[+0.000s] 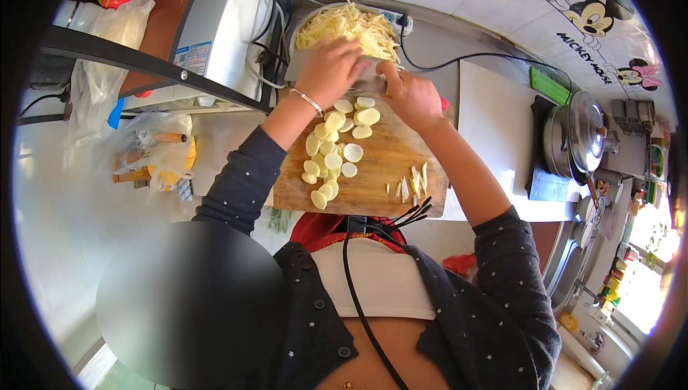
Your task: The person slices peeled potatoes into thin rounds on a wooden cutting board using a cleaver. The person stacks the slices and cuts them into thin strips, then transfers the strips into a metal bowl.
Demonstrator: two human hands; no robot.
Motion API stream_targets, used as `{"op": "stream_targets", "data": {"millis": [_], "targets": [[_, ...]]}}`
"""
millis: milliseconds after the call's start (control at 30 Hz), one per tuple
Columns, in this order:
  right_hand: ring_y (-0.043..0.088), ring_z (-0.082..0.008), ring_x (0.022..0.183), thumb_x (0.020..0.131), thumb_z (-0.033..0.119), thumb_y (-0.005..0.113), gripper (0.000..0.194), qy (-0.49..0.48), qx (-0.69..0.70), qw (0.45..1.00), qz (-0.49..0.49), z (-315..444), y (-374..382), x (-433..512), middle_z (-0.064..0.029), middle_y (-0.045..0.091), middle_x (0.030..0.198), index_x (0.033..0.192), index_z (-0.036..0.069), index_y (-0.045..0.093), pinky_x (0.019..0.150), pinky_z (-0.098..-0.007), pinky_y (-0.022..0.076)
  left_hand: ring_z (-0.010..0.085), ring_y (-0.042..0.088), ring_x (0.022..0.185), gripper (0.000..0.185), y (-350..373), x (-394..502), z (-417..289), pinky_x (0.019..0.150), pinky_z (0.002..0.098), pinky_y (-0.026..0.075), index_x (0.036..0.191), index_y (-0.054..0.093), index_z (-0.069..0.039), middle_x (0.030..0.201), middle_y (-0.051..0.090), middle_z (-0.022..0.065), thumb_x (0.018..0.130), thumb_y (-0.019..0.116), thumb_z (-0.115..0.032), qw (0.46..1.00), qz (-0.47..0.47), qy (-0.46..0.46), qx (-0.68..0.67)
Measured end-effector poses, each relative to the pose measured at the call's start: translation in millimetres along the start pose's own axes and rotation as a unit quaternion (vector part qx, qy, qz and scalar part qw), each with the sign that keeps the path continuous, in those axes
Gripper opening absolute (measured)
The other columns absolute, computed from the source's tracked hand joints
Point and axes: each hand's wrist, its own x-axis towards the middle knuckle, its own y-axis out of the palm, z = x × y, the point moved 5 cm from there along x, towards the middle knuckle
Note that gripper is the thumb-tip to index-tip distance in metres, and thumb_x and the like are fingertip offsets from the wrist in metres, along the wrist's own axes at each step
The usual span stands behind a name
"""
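My right hand [411, 97] grips a cleaver by its handle, whose red end shows beside the palm. The wide metal blade [372, 77] lies across the near side of a round bowl [292, 41]. Pale potato strips [355, 24] are heaped in that bowl. My left hand [333, 65], slightly blurred, is over the blade with its fingers towards the heap; whether they touch the strips is hard to tell. Below my hands, thin potato slices [328, 156] are scattered on a wooden cutting board [371, 196]. A few cut strips [416, 181] lie at its near right.
A power strip [404, 22] with a black cable [484, 56] lies behind the bowl. To the left are a white appliance [220, 30] and a black metal frame [145, 57]. A lidded pot [583, 132] stands at the right. Black cables [349, 277] hang before my chest.
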Motion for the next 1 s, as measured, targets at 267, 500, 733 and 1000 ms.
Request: {"op": "stream_targets", "data": {"millis": [267,500,733,1000], "targets": [[0.070,-0.0285,0.069,0.087,0.011,0.073,0.030,0.179,0.155,0.970,-0.053,-8,-36,-151,-0.0090,0.071,0.078,0.114,0.015,0.061,0.062,-0.0377,0.0543,0.0334,0.063,0.117,0.029,-55,-60,-54,0.097,0.0388,0.051,0.125,0.066,-0.002,0.130,0.065,0.0173,0.099,0.056,-0.009,0.943,-0.224,-0.154,-0.193],[0.050,-0.0089,0.053,0.104,0.019,0.059,0.019,0.453,0.337,0.823,-0.055,-41,-10,-323,-0.0044,0.060,0.067,0.102,0.000,0.056,0.050,-0.0267,0.0422,0.0400,0.037,0.144,0.065,74,-208,-196,0.119,0.0516,0.030,0.149,0.040,0.002,0.159,0.035,0.0206,0.096,0.063,-0.030,0.964,0.079,-0.176,-0.186],[0.052,-0.0097,0.053,0.105,0.022,0.056,0.026,0.485,0.443,0.753,-0.028,-47,30,-380,-0.0047,0.059,0.067,0.093,0.000,0.051,0.048,-0.0268,0.0431,0.0415,0.024,0.151,0.096,115,-229,-240,0.122,0.0532,0.019,0.154,0.026,0.008,0.162,0.025,0.0277,0.089,0.069,-0.048,0.972,0.101,-0.198,-0.073],[0.051,-0.0098,0.051,0.104,0.021,0.058,0.047,0.472,0.473,0.743,0.025,-7,60,-376,-0.0047,0.060,0.063,0.138,-0.009,0.045,0.047,-0.0269,0.0425,0.0441,0.027,0.150,0.097,133,-218,-254,0.122,0.0519,0.020,0.155,0.023,0.009,0.160,0.028,0.0307,0.091,0.066,-0.050,0.969,0.049,-0.223,-0.094]]}}
